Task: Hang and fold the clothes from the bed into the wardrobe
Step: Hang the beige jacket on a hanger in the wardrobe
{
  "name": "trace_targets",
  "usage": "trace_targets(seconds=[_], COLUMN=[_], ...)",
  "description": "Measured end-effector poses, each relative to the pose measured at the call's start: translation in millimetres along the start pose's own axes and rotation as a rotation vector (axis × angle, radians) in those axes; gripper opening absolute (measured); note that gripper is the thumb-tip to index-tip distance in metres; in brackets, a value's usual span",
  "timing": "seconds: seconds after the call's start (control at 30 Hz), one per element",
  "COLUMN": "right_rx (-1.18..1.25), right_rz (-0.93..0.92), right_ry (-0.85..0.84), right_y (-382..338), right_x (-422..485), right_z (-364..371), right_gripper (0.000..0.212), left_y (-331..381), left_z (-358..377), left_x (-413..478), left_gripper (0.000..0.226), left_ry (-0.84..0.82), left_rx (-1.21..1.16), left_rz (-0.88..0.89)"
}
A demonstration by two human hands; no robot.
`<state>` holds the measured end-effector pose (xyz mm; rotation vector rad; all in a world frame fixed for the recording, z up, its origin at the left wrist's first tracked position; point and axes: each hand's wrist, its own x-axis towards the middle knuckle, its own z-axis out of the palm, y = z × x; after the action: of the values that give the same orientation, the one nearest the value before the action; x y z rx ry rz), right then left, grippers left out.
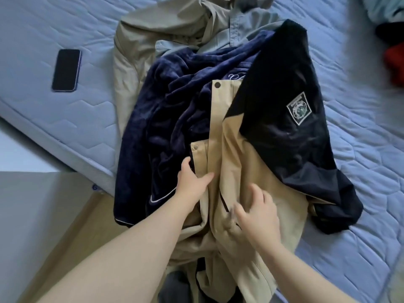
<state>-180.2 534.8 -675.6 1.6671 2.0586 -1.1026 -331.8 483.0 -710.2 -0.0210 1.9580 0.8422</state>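
Observation:
A tan and black jacket (244, 149) with a square badge on its black sleeve lies on top of a clothes pile on the bed. My left hand (192, 180) grips the jacket's front flap, thumb on top and fingers tucked under the edge. My right hand (255, 215) rests on the tan fabric with fingers spread and slightly bent; it is blurred. Under the jacket lie a navy velvet garment (175, 106), a pale blue shirt (236, 33) and a beige garment (140, 40).
The bed's light blue quilted mattress (349, 127) carries a black phone (66, 69) at the left. Red and dark items (393, 62) sit at the right edge. A wooden floor (65, 237) and a grey surface (26, 204) show at lower left.

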Motion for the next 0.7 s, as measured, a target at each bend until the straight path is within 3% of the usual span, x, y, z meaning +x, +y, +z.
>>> trace_targets(seconds=[0.07, 0.2, 0.3, 0.4, 0.57, 0.7], right_rx=[0.095, 0.179, 0.243, 0.29, 0.355, 0.506], right_rz=[-0.033, 0.065, 0.05, -0.013, -0.061, -0.102], right_ry=[0.032, -0.063, -0.108, -0.067, -0.099, -0.278], right_y=[-19.3, -30.2, -25.3, -24.6, -49.7, -92.4], right_x=[15.6, 32.7, 30.2, 21.4, 2.9, -24.9], right_z=[-4.6, -0.8, 6.8, 9.4, -2.3, -1.1], right_gripper=[0.074, 0.094, 0.089, 0.072, 0.055, 0.047], left_y=[1.0, -8.0, -15.8, -11.7, 2.7, 0.4], left_z=[3.8, 3.6, -2.5, -14.0, -51.9, -105.2], left_x=[2.0, -11.4, -24.5, -41.0, -64.7, -88.0], left_gripper=[0.085, 0.076, 0.062, 0.038, 0.033, 0.031], left_ry=[-0.024, -0.151, -0.358, -0.474, -0.344, -0.244], left_rx=[0.074, 0.098, 0.186, 0.041, -0.266, -0.462], left_rz=[0.05, 0.131, 0.118, -0.009, -0.077, -0.048])
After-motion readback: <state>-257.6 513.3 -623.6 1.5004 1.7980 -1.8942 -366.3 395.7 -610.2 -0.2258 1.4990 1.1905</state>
